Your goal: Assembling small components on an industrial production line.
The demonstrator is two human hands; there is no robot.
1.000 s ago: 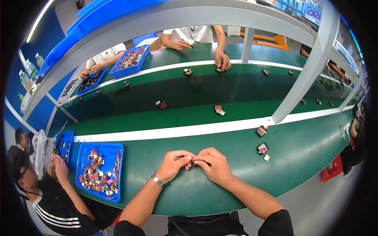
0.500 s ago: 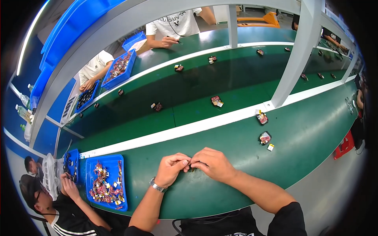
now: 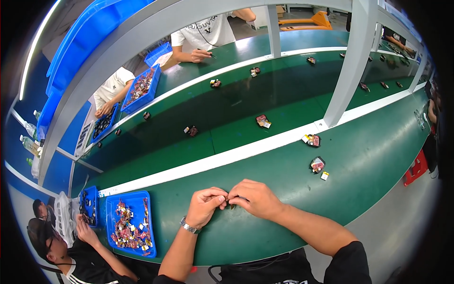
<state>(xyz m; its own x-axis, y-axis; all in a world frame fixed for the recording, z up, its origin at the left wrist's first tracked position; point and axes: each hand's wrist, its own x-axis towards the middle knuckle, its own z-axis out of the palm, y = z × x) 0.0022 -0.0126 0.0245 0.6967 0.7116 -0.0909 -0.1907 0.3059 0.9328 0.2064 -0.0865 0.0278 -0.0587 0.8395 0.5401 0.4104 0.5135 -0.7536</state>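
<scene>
The pinched piece (image 3: pixel 231 205) looks dark, though mostly hidden. The table (image 3: pixel 279 171) is green, the rail (image 3: pixel 213 162) white. The tray (image 3: pixel 135 208) at eight o'clock is blue, its packets (image 3: pixel 125 232) mottled red, white and yellow. The watch (image 3: pixel 190 226) at seven is silver, the stool (image 3: pixel 417 168) at three red.

Strip light (image 3: pixel 38 54) blazing upper left, blue wall (image 3: pixel 38 87) right beside it. Grey beam (image 3: pixel 118 52) arching overhead, grey post (image 3: pixel 347 71) dropping onto white rail (image 3: pixel 213 164). Green conveyor belt (image 3: pixel 231 106) stretching between near workbench (image 3: pixel 274 173) and far worktop (image 3: pixel 250 45). Orange pallet jack (image 3: pixel 321 20) behind! Red plastic stool (image 3: pixel 416 169) far right, on grey floor (image 3: pixel 378 227).
</scene>
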